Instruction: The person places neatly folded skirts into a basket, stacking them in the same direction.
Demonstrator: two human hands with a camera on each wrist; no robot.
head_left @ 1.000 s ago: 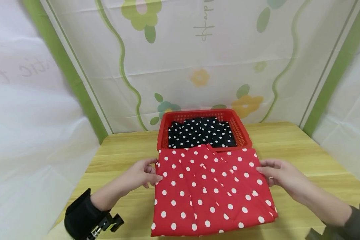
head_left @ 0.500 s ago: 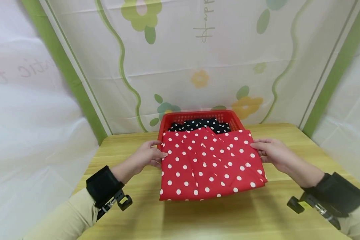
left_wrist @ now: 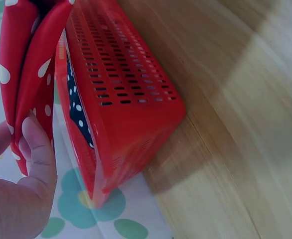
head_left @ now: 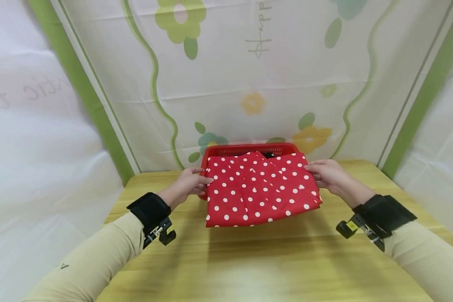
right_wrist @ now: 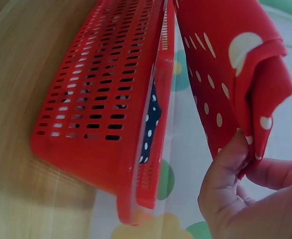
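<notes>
A folded red cloth with white polka dots (head_left: 260,188) hangs over the red plastic basket (head_left: 254,147), held at both side edges. My left hand (head_left: 190,183) pinches its left edge between thumb and fingers. On the opposite edge, my right hand (head_left: 328,176) pinches the folded layers, as the right wrist view also shows. Inside the basket lies black polka-dot cloth (left_wrist: 78,107), mostly hidden from the head view by the red one. Both wrist views show the red cloth (right_wrist: 220,74) raised above the basket's rim, apart from it.
The basket stands on a wooden table (head_left: 249,264) near its far edge. A white curtain (head_left: 219,100) printed with flowers rises right behind it. Black wrist straps with small cameras (head_left: 151,214) sit on both forearms.
Both hands have carried the red cloth forward, away from the body and over the basket. The black cloth, plainly visible a second ago, is now almost covered in the head view.
</notes>
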